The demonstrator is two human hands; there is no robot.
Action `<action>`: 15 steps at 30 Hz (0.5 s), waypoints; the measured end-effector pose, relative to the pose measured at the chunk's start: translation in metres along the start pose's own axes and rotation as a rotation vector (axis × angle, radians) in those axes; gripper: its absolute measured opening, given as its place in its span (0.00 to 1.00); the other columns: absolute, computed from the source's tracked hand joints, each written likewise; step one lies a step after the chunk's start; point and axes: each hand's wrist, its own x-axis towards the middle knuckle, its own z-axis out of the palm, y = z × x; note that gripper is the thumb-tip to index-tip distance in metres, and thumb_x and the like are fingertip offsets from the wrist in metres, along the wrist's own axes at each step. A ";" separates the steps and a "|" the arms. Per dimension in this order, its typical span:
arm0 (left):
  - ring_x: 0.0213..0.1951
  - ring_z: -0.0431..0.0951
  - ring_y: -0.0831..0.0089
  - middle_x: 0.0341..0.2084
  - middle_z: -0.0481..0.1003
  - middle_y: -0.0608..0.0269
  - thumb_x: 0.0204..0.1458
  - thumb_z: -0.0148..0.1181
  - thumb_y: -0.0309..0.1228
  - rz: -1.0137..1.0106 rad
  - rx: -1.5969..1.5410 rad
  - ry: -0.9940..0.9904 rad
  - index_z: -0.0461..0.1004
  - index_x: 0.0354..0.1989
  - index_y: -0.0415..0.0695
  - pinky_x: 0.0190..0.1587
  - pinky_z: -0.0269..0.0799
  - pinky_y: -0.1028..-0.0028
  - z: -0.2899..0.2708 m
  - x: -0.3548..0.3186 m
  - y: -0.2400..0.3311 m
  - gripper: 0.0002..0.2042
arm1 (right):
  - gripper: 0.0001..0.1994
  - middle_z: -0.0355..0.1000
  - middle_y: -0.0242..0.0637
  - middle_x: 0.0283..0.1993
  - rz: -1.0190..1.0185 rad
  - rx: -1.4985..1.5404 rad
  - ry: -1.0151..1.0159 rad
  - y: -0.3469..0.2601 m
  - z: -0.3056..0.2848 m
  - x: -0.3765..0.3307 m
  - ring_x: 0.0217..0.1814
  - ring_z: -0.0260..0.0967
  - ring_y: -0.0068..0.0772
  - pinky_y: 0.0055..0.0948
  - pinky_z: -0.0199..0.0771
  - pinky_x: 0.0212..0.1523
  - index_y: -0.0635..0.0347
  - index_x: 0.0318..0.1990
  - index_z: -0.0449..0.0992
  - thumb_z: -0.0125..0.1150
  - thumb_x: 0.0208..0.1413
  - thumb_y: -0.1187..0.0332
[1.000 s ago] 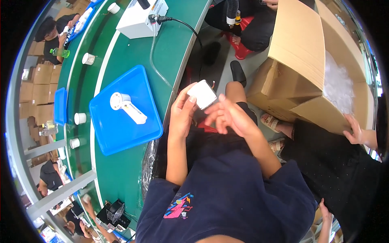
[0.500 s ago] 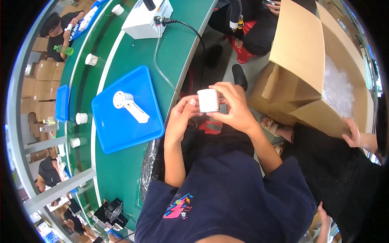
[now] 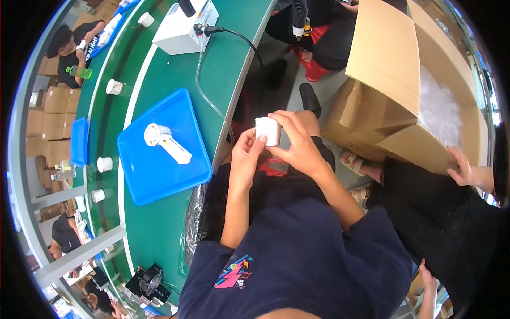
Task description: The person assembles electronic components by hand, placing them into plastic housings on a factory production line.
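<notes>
Over my lap, in front of my torso, a small white cylindrical part [image 3: 268,131] is held between both hands. My left hand [image 3: 246,159] grips its left lower side, with the thumb pressed on the near face. My right hand [image 3: 302,146] closes on its right side, fingers over the top edge and thumb near the bottom. On the left, a blue tray [image 3: 141,186] lies on the green bench. In it rests a white piece with a round slotted head and a flat handle-like strip [image 3: 166,142], which neither hand touches.
Beyond the tray, white cylinders [image 3: 104,164] stand along a green conveyor [image 3: 109,125]. A white device [image 3: 186,32] with a black cable and clear hose sits at the far bench end. At right is an open carton [image 3: 382,64] holding clear plastic, with another person's hand [image 3: 462,167] at it.
My left thumb has moved onto the cylinder's near face, and the cylinder has turned and tilted slightly. The whole view has shifted a little.
</notes>
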 end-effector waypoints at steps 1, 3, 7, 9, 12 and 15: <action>0.47 0.77 0.73 0.46 0.76 0.54 0.63 0.56 0.37 0.055 0.052 0.026 0.61 0.64 0.37 0.50 0.74 0.72 0.000 -0.001 0.000 0.25 | 0.31 0.63 0.43 0.60 -0.005 0.004 -0.010 0.000 0.000 0.000 0.63 0.64 0.41 0.39 0.66 0.63 0.60 0.59 0.68 0.71 0.45 0.74; 0.46 0.78 0.71 0.47 0.76 0.53 0.65 0.52 0.39 0.144 0.014 0.093 0.56 0.67 0.40 0.49 0.75 0.72 0.010 -0.007 0.004 0.26 | 0.31 0.63 0.44 0.58 0.028 0.069 0.027 0.004 0.002 -0.003 0.62 0.64 0.43 0.39 0.66 0.62 0.61 0.59 0.67 0.71 0.44 0.74; 0.52 0.77 0.62 0.52 0.73 0.45 0.67 0.46 0.38 0.318 0.156 0.275 0.44 0.73 0.45 0.54 0.73 0.66 0.008 -0.018 0.006 0.30 | 0.33 0.62 0.41 0.61 0.190 0.373 0.111 0.016 0.009 -0.012 0.64 0.63 0.38 0.36 0.64 0.64 0.65 0.61 0.63 0.71 0.46 0.78; 0.53 0.76 0.59 0.53 0.73 0.45 0.68 0.43 0.40 0.239 0.079 0.240 0.49 0.71 0.42 0.55 0.73 0.64 -0.004 -0.013 -0.002 0.27 | 0.34 0.63 0.42 0.61 0.214 0.606 0.056 0.021 0.010 -0.012 0.65 0.62 0.37 0.36 0.62 0.66 0.64 0.62 0.61 0.70 0.47 0.77; 0.52 0.77 0.59 0.52 0.73 0.46 0.68 0.44 0.41 0.029 -0.252 -0.061 0.60 0.62 0.34 0.56 0.74 0.63 0.005 -0.007 0.001 0.24 | 0.35 0.62 0.42 0.62 0.255 0.900 -0.028 0.024 0.012 -0.017 0.68 0.59 0.36 0.36 0.58 0.68 0.63 0.64 0.58 0.69 0.49 0.77; 0.52 0.77 0.60 0.52 0.74 0.48 0.67 0.45 0.42 -0.051 -0.450 -0.229 0.64 0.60 0.35 0.55 0.74 0.64 0.012 -0.003 0.008 0.23 | 0.37 0.62 0.42 0.63 0.264 0.951 -0.043 0.023 0.011 -0.018 0.68 0.59 0.35 0.37 0.57 0.69 0.63 0.65 0.56 0.69 0.49 0.76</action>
